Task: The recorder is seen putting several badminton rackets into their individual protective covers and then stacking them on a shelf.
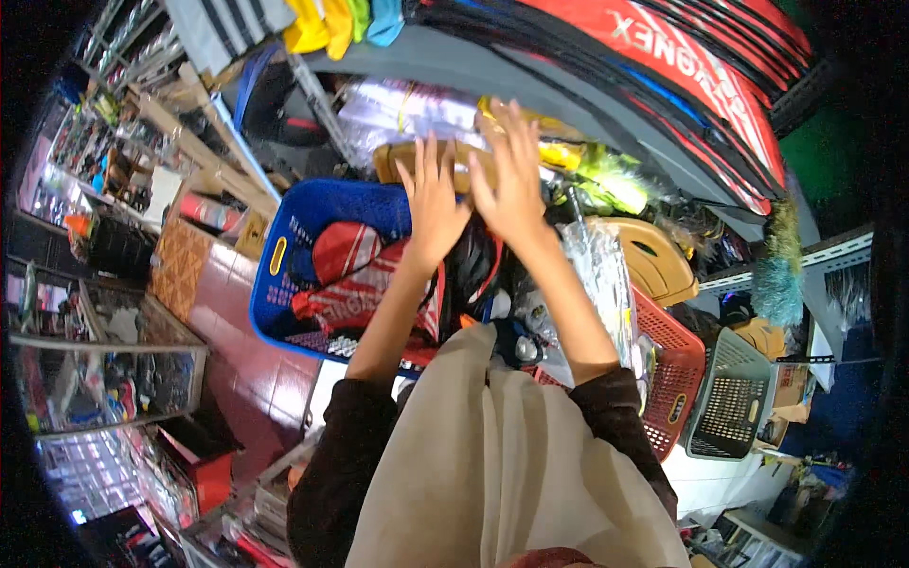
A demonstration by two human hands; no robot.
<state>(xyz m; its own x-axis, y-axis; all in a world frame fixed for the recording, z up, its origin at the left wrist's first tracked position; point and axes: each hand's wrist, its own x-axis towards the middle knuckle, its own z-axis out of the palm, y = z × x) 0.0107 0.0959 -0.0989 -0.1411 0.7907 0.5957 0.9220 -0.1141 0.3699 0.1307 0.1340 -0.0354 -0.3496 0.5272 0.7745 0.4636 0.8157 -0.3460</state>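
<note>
My left hand [434, 210] is open, fingers spread, above the right part of a blue plastic basket [268, 275]. Close beside it, my right hand [513, 189] is also open with its fingers apart, reaching toward the shelf behind. Neither hand holds anything. Behind the fingers lies a tan, curved item [396, 159], partly hidden; whether a fingertip touches it I cannot tell. In the basket are red and white racket bags [374, 289] and a black and red bag [471, 268], partly covered by my left forearm.
Plastic-wrapped goods [402, 106] lie on the shelf beyond. Red racket bags [682, 71] hang above them. To the right stand a tan curved piece with a dark slot [636, 248], a red basket [674, 355] and a grey-green basket [734, 402]. Glass display cases [114, 379] line the left.
</note>
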